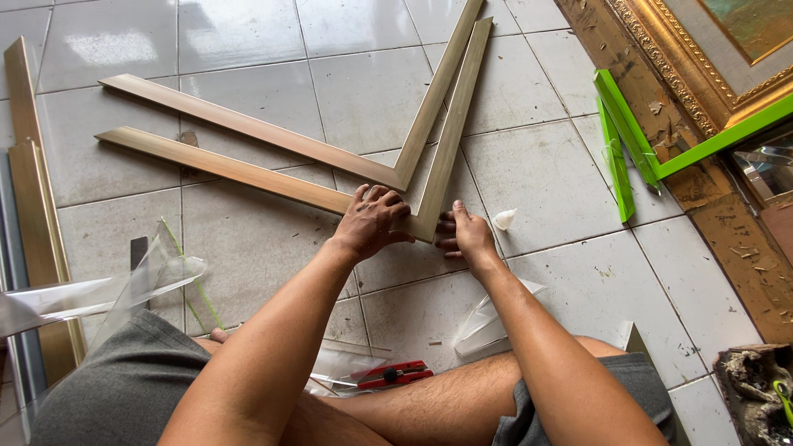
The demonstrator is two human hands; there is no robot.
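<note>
- Head view, joint: a V-shaped corner [423, 225] is formed on the white tile floor [248, 239] by two brass-coloured frame mouldings. The apex points toward the person and lies directly between the two hands.
- Head view, long axes: the left moulding [223, 168] runs from the apex up and to the left; the right moulding [453, 124] runs from the apex up and slightly right, away from the body.
- Head view, left hand [369, 223]: it is closed over the end of the left moulding at the apex, fingers curled on top.
- Head view, right hand [465, 235]: it is laid flat against the outer edge of the right moulding at the apex, fingers pressed to it, nothing enclosed.
- Head view, proximity: both hands touch the joint; neither is clearly nearer.
- Head view, surroundings: a second joined V [347, 161] lies just beyond, touching or nearly so; a red tool [395, 375] lies by the legs; green frame pieces [628, 140] lie well apart to the right.
</note>
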